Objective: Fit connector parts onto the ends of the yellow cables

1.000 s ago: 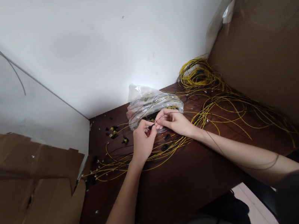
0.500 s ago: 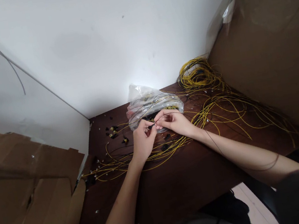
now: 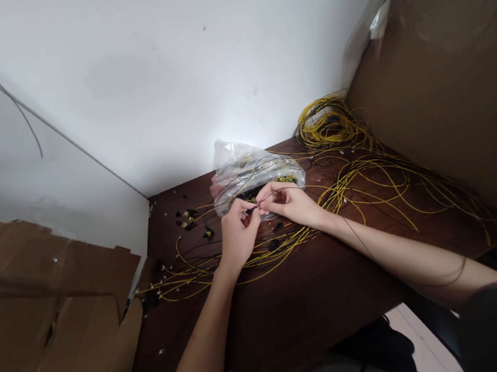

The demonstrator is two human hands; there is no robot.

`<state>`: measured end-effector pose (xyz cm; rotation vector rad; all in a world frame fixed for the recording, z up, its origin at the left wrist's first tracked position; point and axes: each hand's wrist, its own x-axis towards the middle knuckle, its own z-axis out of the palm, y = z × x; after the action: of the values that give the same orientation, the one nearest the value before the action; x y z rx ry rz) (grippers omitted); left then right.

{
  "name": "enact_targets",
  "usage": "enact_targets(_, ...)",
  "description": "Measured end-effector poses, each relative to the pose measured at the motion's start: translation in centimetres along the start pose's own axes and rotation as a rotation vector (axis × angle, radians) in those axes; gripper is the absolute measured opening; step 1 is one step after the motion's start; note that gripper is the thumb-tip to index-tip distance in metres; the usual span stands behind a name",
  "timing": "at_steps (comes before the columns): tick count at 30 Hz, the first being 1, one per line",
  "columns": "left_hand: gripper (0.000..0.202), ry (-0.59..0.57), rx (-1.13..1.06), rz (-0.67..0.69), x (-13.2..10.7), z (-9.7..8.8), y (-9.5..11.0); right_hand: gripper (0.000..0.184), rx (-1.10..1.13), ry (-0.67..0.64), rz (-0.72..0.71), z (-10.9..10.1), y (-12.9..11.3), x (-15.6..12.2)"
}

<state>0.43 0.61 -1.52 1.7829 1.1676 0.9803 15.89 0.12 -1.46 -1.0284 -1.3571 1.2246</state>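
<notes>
My left hand [image 3: 238, 235] and my right hand [image 3: 289, 201] meet above a dark wooden table [image 3: 305, 303]. Both are closed in a pinch. Between the fingertips sits a small black connector [image 3: 251, 210], held by my left hand. My right hand pinches a thin dark wire [image 3: 293, 187] at the connector; the wire arcs back over my right forearm. Under the hands lie yellow cables [image 3: 260, 256] and loose black connectors [image 3: 273, 244]. Just behind the hands is a clear plastic bag [image 3: 246, 170] of parts.
A coil of yellow cables [image 3: 330, 123] lies at the table's back right and fans across the right side. Small black and yellow parts [image 3: 187, 218] are scattered at the back left. Cardboard [image 3: 40, 332] stands left, a large cardboard box [image 3: 458, 77] right, a white wall behind.
</notes>
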Motion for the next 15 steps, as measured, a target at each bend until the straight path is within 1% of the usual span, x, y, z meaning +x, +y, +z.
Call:
enact_targets(5, 0.008, 0.0, 0.016, 0.006, 0.01, -0.02, 0.08, 0.012, -0.045, -0.023, -0.01, -0.14, 0.03, 0.03)
enact_targets(11, 0.01, 0.0, 0.034, 0.016, 0.03, 0.04, -0.15, 0.017, 0.043, -0.008, 0.0, -0.08, 0.01, 0.1)
enact_targets(15, 0.01, -0.002, 0.034, 0.017, 0.03, 0.04, -0.26, 0.016, 0.069, 0.003, -0.004, 0.05, 0.01, 0.11)
